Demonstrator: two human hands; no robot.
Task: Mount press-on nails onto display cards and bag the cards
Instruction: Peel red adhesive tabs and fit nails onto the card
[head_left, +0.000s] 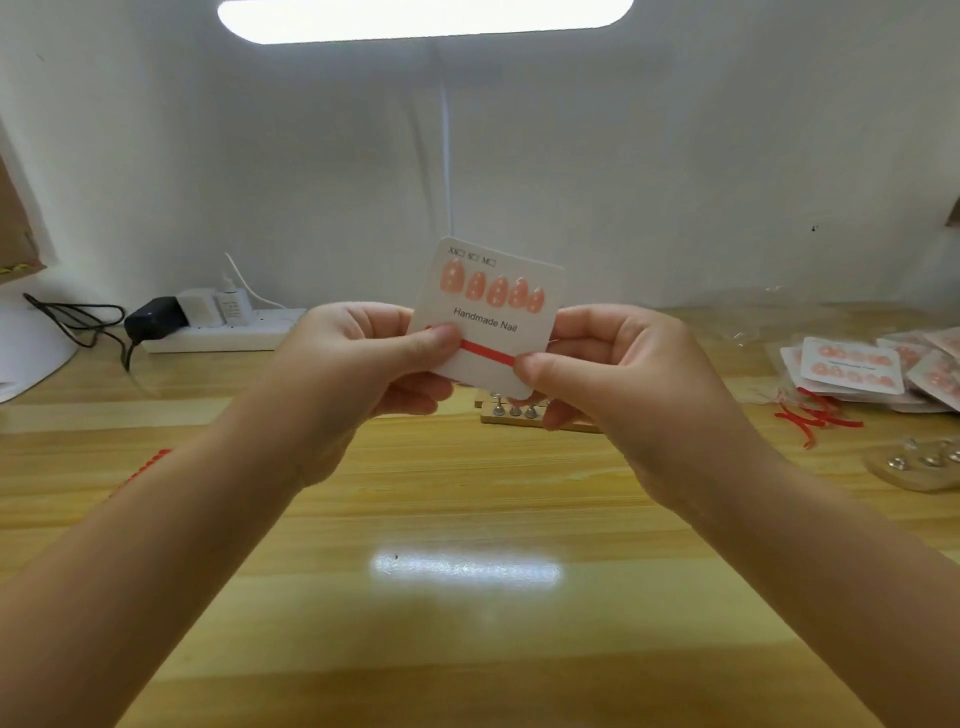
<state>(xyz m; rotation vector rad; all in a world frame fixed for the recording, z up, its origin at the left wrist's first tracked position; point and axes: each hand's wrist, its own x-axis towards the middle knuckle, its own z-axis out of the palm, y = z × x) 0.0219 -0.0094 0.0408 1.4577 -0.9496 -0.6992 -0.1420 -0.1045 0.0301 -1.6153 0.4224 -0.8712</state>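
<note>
A white display card (496, 317) printed "Handmade Nail" is held up above the wooden table. Its upper half carries a row of several pink press-on nails (491, 288). A red tape strip (485, 352) runs across the lower half. My left hand (358, 358) pinches the card's left edge, thumb on the strip's left end. My right hand (613, 364) pinches the lower right part of the card, with the thumb tip on the strip's right end.
A small wooden nail stand (511, 413) with metal pegs sits on the table (467, 519) behind the card. A pile of bagged cards (878, 369), red strips (815, 418) and another stand (919, 465) lie at the right. A power strip with plugs (218, 325) is back left.
</note>
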